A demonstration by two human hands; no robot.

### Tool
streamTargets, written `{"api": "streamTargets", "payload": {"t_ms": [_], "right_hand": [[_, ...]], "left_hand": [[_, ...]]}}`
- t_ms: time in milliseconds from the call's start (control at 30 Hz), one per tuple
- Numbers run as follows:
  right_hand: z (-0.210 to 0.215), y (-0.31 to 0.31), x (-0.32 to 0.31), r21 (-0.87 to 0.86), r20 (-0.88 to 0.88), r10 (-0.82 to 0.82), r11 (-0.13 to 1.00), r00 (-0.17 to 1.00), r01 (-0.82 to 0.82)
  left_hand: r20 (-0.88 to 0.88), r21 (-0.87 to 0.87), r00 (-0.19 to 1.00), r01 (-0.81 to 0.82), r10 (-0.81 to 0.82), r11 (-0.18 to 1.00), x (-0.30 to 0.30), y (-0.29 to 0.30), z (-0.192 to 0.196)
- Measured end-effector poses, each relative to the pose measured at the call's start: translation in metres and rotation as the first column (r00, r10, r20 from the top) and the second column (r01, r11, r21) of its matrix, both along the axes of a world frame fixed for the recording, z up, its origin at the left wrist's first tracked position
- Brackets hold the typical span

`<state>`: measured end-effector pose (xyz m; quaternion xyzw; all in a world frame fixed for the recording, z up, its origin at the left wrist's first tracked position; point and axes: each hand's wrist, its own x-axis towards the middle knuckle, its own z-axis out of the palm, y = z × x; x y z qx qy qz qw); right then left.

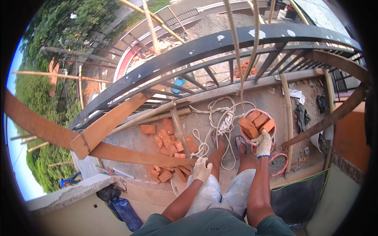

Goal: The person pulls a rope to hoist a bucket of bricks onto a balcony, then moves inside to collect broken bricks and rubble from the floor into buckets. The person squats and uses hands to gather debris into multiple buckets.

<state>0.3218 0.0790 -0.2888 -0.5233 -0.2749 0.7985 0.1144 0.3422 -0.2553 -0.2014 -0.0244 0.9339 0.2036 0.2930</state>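
My right hand (263, 143), in a white glove, grips the near rim of a pink bucket (271, 129) filled with several orange bricks (255, 122). A rope (241, 84) rises from the bucket past the railing. My left hand (202, 169), also gloved, rests on the end of a long wooden plank (134, 155). My sandalled feet (218, 143) stand on the concrete ledge below, next to a pile of white rope (220, 124).
A dark curved metal railing (204, 47) runs across the top. Loose broken bricks (167, 147) lie on the ledge to the left. Bamboo poles (151, 27) cross the railing. A second pink pan (280, 163) with grey mortar sits beside my right leg. Trees lie far below on the left.
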Motion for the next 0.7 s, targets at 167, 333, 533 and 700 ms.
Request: {"api": "streamTargets", "payload": {"t_ms": [167, 333, 533, 700], "right_hand": [[0.086, -0.018, 0.057, -0.074, 0.079, 0.215, 0.975, 0.973, -0.209], [0.099, 0.017, 0.112, -0.007, 0.097, 0.540, 0.840, 0.836, -0.542], [0.080, 0.030, 0.121, -0.208, 0.104, 0.840, 0.542, 0.532, -0.815], [0.111, -0.005, 0.160, -0.223, 0.266, 0.805, 0.586, 0.530, -0.779]], "left_hand": [[0.125, 0.057, 0.956, -0.273, 0.264, 0.960, 0.131, -0.109, 0.027], [-0.001, -0.115, 0.463, -0.881, 0.886, 0.460, 0.387, -0.174, 0.094], [0.096, -0.207, -0.489, -0.862, 0.867, -0.464, 0.685, -0.061, 0.108], [0.472, -0.372, -0.685, -0.725, 0.555, -0.579, 0.823, 0.093, 0.134]]}}
